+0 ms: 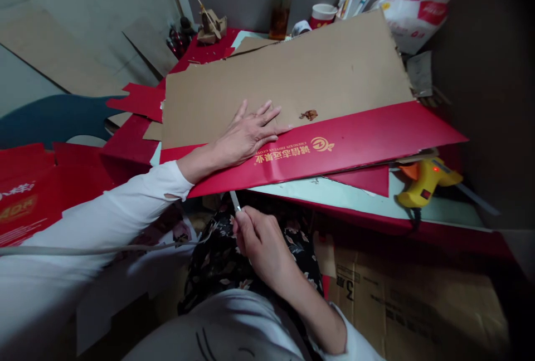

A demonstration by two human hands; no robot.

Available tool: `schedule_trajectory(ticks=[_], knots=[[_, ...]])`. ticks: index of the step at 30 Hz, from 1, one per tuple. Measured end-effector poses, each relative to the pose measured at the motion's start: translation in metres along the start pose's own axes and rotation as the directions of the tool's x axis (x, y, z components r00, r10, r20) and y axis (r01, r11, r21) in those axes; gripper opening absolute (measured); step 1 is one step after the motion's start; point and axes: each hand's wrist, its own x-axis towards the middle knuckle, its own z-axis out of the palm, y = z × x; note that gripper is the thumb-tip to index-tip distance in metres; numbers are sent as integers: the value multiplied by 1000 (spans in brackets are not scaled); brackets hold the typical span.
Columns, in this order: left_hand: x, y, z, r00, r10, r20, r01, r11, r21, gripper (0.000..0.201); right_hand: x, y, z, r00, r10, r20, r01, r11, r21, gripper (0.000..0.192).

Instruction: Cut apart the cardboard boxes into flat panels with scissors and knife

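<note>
Cardboard sheet [292, 79], red-faced and brown-backed, overhangs the surface's [368, 196] near edge under the flat, open left hand [248, 132], while the right hand's [261, 247] grip pinches a slim blade [235, 201] at that edge, so cutting seems underway, needing steady pressure.

Setting: small, cluttered craft work corner, likely home workshop. Evidence: worktable [368, 200] layered with cut cardboard sheets [292, 71] and red offcuts [137, 99]; yellow hot glue gun [424, 183] at table edge; small cardboard model [210, 24], paper cup [322, 14], bottle [282, 4] against the wall.
</note>
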Motion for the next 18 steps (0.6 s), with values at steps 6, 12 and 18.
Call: schedule_trajectory(ticks=[6, 12, 18], knots=[[0, 0, 2, 1000, 3, -15, -2, 1000, 7, 46, 16, -2, 10, 999, -38, -35, 39, 999, 2, 36], [-1, 0, 3, 999, 9, -31, -8, 1000, 5, 47, -5, -2, 12, 999, 30, 35, -29, 999, -12, 38], [-1, 2, 2, 1000, 3, -23, -3, 1000, 3, 46, 14, -3, 14, 1000, -18, 10, 18, 1000, 8, 36]])
